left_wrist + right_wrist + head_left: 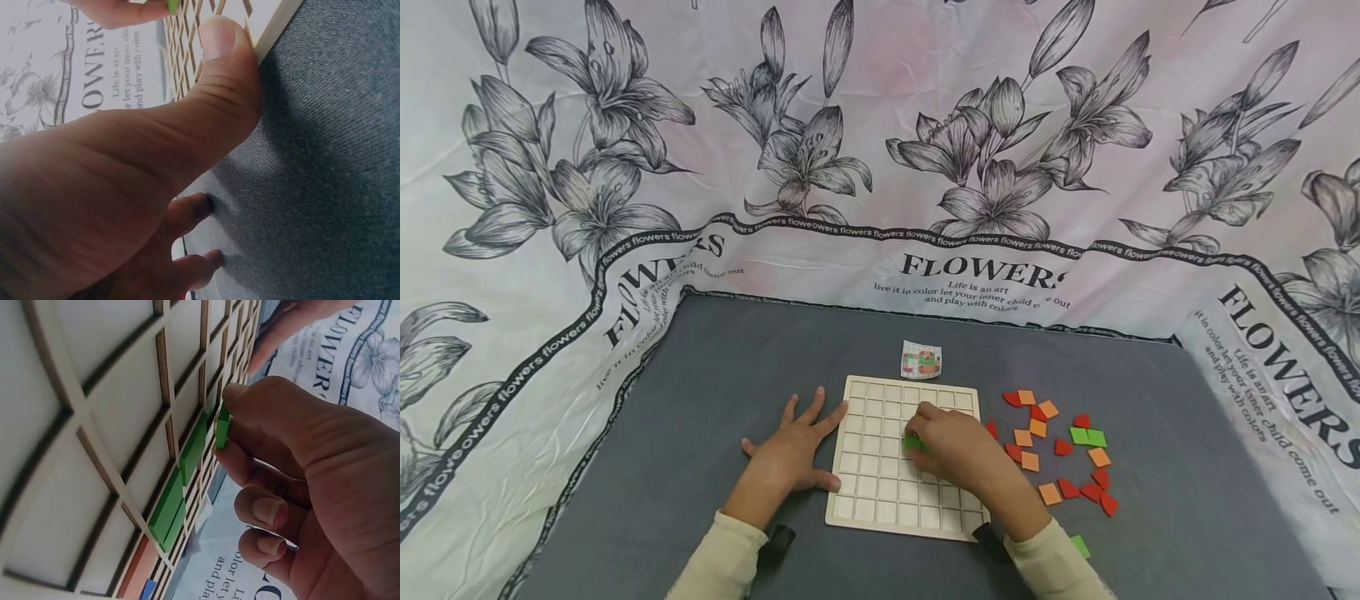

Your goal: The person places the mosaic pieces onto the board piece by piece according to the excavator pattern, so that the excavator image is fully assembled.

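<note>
My right hand [961, 446] is over the middle of a pale wooden grid board [867, 462]. Between its thumb and finger it pinches a small green tile [222, 429], just off the board. In the right wrist view, green tiles [166, 514] sit in cells beside it, along with an orange-red tile [139, 570] and a bit of blue [147, 589]. My left hand [784, 457] lies at the board's left edge with fingers spread. Its thumb [228, 69] rests on the frame, and its index fingertip touches the edge higher up. The right hand hides part of the grid.
Right of the board lie scattered orange squares [1049, 494], red quarter-round pieces [1108, 503] and green squares [1097, 438]. Behind it is a small printed pattern card [921, 361]. Grey cloth [700, 400] covers the table, with a flower-print curtain [880, 125] around it.
</note>
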{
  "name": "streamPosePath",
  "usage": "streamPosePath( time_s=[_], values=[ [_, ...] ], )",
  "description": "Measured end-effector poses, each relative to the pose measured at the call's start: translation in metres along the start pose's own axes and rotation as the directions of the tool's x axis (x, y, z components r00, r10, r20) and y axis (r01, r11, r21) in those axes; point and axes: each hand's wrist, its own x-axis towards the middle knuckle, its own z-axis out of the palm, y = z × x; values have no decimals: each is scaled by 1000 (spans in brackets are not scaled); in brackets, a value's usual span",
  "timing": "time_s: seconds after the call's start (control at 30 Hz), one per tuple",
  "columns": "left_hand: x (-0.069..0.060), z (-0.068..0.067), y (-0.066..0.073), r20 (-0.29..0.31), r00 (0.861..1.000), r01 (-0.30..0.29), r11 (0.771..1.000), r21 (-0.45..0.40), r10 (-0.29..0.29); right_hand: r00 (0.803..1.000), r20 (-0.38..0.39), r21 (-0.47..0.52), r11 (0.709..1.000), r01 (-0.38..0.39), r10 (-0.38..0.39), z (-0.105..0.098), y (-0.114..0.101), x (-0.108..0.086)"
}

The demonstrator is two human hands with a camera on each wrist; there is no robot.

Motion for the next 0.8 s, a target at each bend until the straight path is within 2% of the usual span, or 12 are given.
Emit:
streamPosePath(
  time_s=[0.3,0.53,0.8],
  values=[
    [-1,-1,2,1,1000,7,1000,27,-7,1000,-25,-19,1000,-14,13,4,-3,0],
    [-2,-1,3,6,1000,11,1000,27,-11,999,18,-1,999,-46,46,3,-5,0],
    [-1,-1,3,16,1000,13,999,36,-14,999,14,-13,999,-46,47,3,-6,0]
  ],
)
